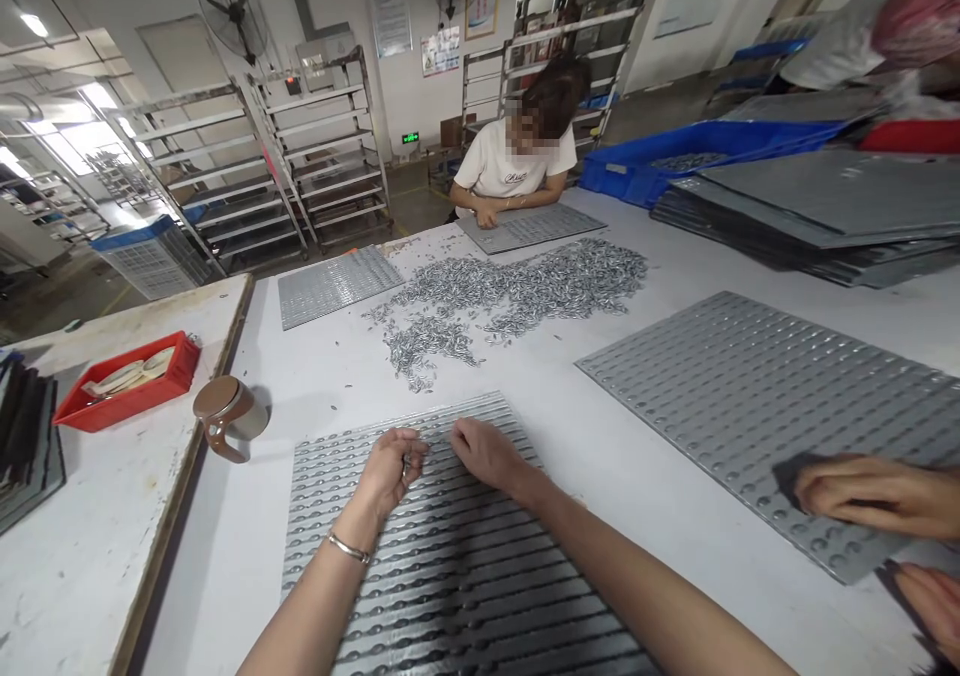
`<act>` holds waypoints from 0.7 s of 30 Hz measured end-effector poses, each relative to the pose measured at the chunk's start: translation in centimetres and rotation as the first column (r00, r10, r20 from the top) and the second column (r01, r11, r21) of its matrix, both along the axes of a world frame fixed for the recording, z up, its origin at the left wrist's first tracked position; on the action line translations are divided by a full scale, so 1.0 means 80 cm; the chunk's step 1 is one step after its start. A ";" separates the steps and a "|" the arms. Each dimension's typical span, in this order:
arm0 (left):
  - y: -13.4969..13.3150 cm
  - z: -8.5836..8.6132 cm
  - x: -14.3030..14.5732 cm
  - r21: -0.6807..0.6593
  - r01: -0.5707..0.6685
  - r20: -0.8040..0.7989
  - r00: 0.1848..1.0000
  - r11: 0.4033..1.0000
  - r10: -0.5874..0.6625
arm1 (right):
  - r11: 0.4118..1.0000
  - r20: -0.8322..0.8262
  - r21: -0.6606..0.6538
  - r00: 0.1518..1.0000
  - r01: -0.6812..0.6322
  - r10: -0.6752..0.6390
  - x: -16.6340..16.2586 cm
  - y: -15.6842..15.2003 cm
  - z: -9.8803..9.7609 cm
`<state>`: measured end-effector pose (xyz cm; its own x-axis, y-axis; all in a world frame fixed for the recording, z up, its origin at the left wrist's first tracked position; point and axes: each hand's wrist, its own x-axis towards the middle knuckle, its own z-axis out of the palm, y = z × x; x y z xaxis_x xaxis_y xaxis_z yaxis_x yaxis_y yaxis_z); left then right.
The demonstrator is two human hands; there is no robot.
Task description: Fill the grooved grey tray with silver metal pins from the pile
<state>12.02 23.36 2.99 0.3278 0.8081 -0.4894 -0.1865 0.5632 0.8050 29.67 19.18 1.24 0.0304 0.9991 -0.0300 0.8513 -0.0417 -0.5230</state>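
A grey ridged tray (420,546) lies in front of me, its rows set with small dark, shiny oval pieces. Over its far part is my left hand (391,468), palm turned inward and fingers curled round what look like small metal pieces. To the right of it, my right hand (486,453) has its fingers pinched together, low over the tray's far rows; its fingertips are hidden from me. Beyond the tray spreads a loose heap of small silvery metal pieces (525,286) on the white table (315,366).
A brown mug (231,411) and a red bin (131,384) stand left. Across the table a person works over another tray (536,226). At right, a co-worker's hand (862,494) rests on a dimpled tray (720,396); stacked trays (825,196) and a blue crate (622,171) lie behind.
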 end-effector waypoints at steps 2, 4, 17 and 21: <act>0.006 -0.003 -0.010 -0.006 -0.035 0.012 0.999 0.999 0.035 | 0.999 0.023 -0.041 1.000 -0.012 0.013 -0.002 0.002 -0.008; 0.009 -0.006 -0.017 -0.011 -0.048 0.030 0.998 0.999 0.048 | 0.997 0.054 -0.074 0.998 -0.011 0.015 -0.006 0.003 -0.012; -0.002 -0.011 -0.020 0.022 0.018 0.091 0.996 1.000 -0.020 | 0.989 0.129 -0.141 0.991 0.051 -0.032 -0.005 0.009 0.004; -0.003 -0.009 -0.024 0.027 0.013 0.102 0.995 1.000 -0.016 | 0.992 0.067 -0.104 0.995 0.074 -0.067 0.002 0.014 0.006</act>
<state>10.13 23.12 2.27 0.3870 0.8148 -0.4317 -0.2603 0.5457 0.7965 29.81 20.31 1.73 0.1060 0.9856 -0.1319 0.8757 -0.1553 -0.4572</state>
